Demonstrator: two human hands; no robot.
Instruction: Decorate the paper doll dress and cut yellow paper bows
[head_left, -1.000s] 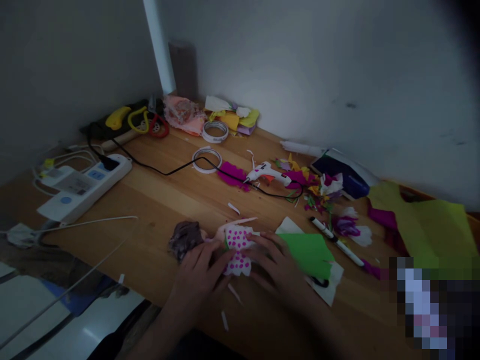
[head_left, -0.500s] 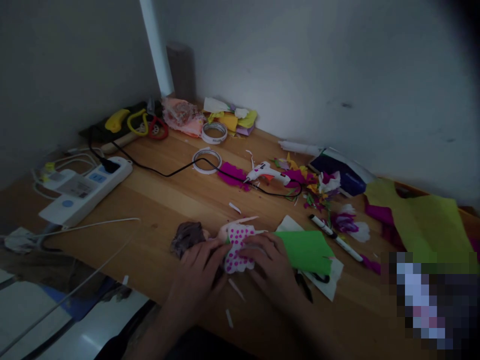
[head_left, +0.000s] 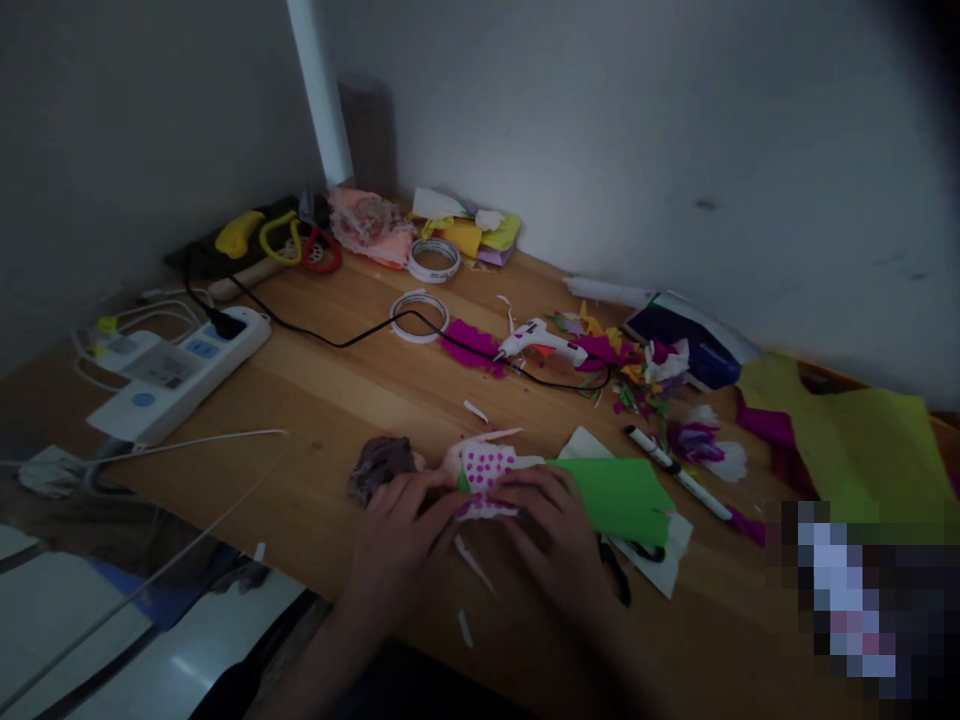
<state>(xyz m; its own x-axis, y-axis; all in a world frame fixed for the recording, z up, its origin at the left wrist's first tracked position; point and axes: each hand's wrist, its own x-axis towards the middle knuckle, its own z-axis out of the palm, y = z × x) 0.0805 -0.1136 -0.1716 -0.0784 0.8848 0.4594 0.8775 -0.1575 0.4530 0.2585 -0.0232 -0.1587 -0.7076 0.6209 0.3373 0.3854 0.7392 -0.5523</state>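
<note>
White with magenta dots: that's the polka-dot piece (head_left: pixel 489 466) getting all the attention, at the near middle of the wooden table (head_left: pixel 330 400), lying over a small doll (head_left: pixel 453 464). Its near edge is bunched up between the two hands. Left hand (head_left: pixel 405 510) has fingers and thumb pinched on the left end of that edge, right beside the doll's dark brownish hair (head_left: pixel 381 468). Right hand (head_left: pixel 551 510) is pinching the other end, with a bright green sheet (head_left: pixel 611 495) just beyond its knuckles. That sheet lies on white paper (head_left: pixel 679 565), with something black and curved poking out underneath, too dim to tell what. Black-and-white marker (head_left: pixel 679 472) sits just right of the green. Farther back there's a white glue gun (head_left: pixel 544 342), its black cord running left past two tape rolls (head_left: pixel 420 338) toward a white power strip (head_left: pixel 172 385). Colourful paper scraps (head_left: pixel 637 390) are piled near the gun, and a yellow-green sheet (head_left: pixel 870 440) is off to the right.
</note>
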